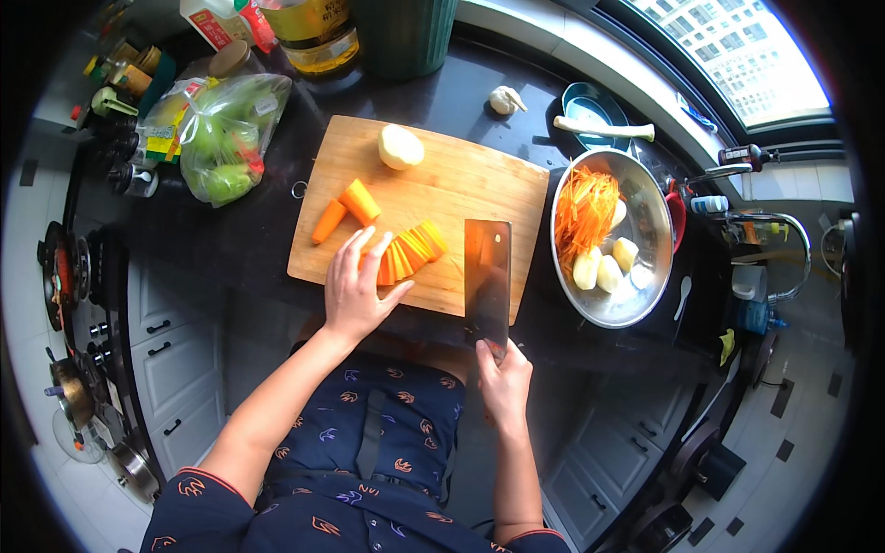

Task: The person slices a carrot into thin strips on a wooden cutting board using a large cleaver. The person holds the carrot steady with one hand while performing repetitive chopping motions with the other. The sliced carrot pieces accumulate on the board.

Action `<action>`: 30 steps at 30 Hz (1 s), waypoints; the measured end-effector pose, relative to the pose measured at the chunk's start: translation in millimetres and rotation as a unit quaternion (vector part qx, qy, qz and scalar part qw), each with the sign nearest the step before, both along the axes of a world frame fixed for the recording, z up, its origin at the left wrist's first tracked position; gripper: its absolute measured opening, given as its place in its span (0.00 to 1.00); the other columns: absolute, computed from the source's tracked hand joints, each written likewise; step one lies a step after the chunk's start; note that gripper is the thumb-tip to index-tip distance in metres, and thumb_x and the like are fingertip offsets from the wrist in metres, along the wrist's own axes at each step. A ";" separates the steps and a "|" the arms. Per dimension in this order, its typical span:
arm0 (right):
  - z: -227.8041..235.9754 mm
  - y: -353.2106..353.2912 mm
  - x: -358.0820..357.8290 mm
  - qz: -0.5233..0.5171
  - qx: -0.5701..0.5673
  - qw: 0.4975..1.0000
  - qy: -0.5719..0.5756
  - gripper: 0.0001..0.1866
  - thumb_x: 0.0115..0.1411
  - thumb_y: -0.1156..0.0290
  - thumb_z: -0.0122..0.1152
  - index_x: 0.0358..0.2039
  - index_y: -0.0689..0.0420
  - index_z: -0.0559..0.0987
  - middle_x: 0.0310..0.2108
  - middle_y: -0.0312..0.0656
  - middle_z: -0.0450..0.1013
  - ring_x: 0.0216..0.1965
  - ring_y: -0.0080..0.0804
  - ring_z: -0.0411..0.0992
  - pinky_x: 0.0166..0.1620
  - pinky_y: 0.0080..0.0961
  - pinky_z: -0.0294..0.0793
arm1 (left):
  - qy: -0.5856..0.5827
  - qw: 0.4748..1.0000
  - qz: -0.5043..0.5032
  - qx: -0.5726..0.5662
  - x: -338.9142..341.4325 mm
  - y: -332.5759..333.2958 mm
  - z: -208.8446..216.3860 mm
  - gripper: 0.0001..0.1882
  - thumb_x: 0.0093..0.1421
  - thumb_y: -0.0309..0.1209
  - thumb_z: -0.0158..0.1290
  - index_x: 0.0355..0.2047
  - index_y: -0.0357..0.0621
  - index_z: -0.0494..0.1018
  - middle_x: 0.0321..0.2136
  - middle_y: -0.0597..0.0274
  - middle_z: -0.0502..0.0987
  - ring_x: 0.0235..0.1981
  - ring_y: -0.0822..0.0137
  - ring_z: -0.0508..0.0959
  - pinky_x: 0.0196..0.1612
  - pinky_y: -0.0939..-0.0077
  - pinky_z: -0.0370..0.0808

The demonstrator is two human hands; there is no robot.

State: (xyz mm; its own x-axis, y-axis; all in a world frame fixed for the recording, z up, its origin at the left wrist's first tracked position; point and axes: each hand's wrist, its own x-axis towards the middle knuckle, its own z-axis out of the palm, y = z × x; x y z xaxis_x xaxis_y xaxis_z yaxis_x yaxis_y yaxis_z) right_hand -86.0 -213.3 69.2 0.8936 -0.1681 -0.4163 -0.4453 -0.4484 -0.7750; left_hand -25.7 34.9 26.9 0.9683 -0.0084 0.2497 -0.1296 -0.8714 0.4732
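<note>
My left hand (pixel 357 284) lies flat on the wooden cutting board (pixel 461 189), fingers spread and resting on a fanned row of carrot slices (pixel 412 252). My right hand (pixel 502 373) grips the handle of a cleaver (pixel 487 276), whose broad blade lies over the board's near right part, just right of the slices. Two uncut carrot chunks (pixel 346 210) lie left of the slices. A peeled potato half (pixel 400 146) sits at the board's far edge.
A steel bowl (pixel 650 276) right of the board holds shredded carrot (pixel 584 210) and peeled potatoes (pixel 604 267). A bag of green vegetables (pixel 227 134), an oil bottle (pixel 318 37), garlic (pixel 503 100), a small blue dish (pixel 590 101), a sink tap (pixel 784 244) and a stove (pixel 64 276) surround it.
</note>
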 end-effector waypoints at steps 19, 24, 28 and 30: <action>16.1 5.1 4.5 -0.024 0.018 0.998 0.058 0.10 0.68 0.69 0.63 0.37 0.63 0.81 0.17 0.35 0.72 0.17 0.16 0.68 0.23 0.21 0.67 | 0.140 0.985 -0.047 -0.090 -6.1 20.2 3.3 0.54 0.44 0.36 0.76 0.71 0.50 0.61 0.67 0.52 0.63 0.69 0.47 0.62 0.72 0.55 0.60; 11.1 3.8 2.6 -0.016 0.014 0.998 0.052 0.10 0.67 0.71 0.63 0.42 0.66 0.82 0.19 0.39 0.75 0.20 0.14 0.69 0.25 0.22 0.69 | 0.188 0.973 -0.102 -0.084 -10.3 53.9 9.0 0.51 0.47 0.22 0.70 0.72 0.49 0.59 0.64 0.52 0.68 0.64 0.49 0.69 0.67 0.60 0.68; 5.0 5.1 0.1 -0.005 0.011 1.000 0.028 0.10 0.67 0.69 0.63 0.40 0.64 0.82 0.18 0.37 0.74 0.19 0.15 0.68 0.24 0.22 0.68 | 0.176 0.975 -0.107 -0.086 -6.0 59.1 4.5 0.47 0.49 0.20 0.68 0.70 0.48 0.63 0.59 0.52 0.73 0.59 0.49 0.72 0.64 0.60 0.70; 5.4 6.4 0.3 0.001 0.009 1.000 0.021 0.10 0.68 0.67 0.64 0.37 0.62 0.81 0.17 0.31 0.71 0.16 0.16 0.67 0.21 0.20 0.66 | 0.164 0.976 -0.108 -0.090 -3.8 56.4 2.5 0.44 0.50 0.21 0.68 0.68 0.46 0.65 0.57 0.52 0.75 0.57 0.49 0.73 0.63 0.60 0.71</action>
State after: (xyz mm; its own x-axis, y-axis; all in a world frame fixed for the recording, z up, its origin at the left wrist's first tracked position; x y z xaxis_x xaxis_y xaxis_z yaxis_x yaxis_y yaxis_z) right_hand -85.6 -206.9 74.5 0.8756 -0.1582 -0.4563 -0.4767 -0.4347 -0.7641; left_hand -29.5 91.3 29.4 0.9769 -0.2060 -0.0563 -0.1176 -0.7388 0.6636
